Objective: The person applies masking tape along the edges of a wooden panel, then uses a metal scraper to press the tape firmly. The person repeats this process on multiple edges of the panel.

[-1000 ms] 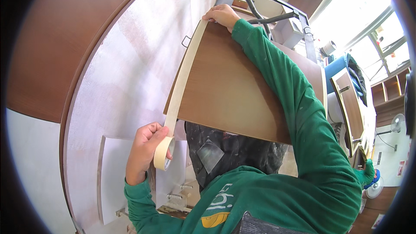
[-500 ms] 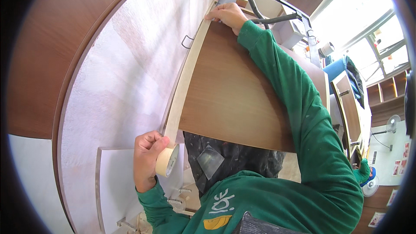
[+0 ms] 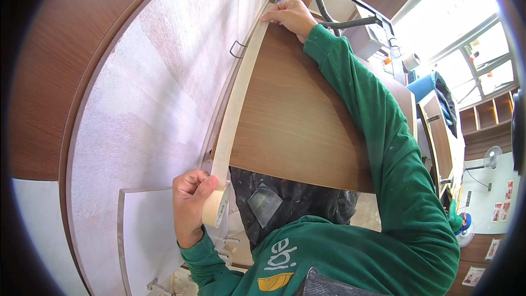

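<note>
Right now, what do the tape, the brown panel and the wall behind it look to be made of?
Tape roll in the left hand, strip pinned by the right hand: cream, matte, looks like paper masking tape. Brown panel: wood-grain face, smooth low sheen, likely laminate or veneer on board; the core is hidden. Wall: pale, speckled, rough-looking, perhaps bare plaster or textured covering; I can't tell which.

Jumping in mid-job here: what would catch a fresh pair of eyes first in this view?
A long strip of cream masking tape runs along the left edge of a brown wooden panel, where it meets the pale textured wall. The right hand, in a green sleeve, presses the strip's far end at the panel's top corner. The left hand grips the tape roll at the near end, lower centre.
</note>
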Demonstrator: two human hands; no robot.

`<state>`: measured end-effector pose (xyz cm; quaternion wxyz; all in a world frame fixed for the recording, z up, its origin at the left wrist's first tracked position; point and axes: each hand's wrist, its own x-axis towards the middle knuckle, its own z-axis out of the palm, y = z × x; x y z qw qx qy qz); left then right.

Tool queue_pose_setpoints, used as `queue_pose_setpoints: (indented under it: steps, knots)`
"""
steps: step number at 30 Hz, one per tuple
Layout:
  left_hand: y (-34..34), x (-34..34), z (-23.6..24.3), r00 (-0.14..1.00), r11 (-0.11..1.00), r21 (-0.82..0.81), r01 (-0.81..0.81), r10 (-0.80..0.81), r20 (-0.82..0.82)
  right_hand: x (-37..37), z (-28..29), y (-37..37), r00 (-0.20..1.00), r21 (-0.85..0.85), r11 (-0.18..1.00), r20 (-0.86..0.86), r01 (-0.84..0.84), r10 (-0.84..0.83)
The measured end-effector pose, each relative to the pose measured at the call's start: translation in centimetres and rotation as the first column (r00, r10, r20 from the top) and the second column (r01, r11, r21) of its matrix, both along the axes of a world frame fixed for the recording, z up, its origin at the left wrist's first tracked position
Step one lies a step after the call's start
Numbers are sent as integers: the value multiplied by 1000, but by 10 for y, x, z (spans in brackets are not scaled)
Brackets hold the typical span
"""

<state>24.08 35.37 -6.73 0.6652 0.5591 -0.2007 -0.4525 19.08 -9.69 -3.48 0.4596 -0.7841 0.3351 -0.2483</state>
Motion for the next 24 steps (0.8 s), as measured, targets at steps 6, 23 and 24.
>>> queue_pose_setpoints:
  steps: [6, 23, 24]
  knots:
    - [2, 1, -2, 1000, 1000, -1, -4, 4, -15, 1, -1, 1, 1000, -20, 1000, -5, 1, -1]
    - [2, 1, -4, 1000, 1000, -6, 24, -24, -4, 5, -5, -2, 999, -35, 999, 23, 25, -25]
    - [3, 1, -4, 1000, 1000, -4, 26, -26, -1, 5, -5, -3, 1000, -36, 999, 17, 25, -24]
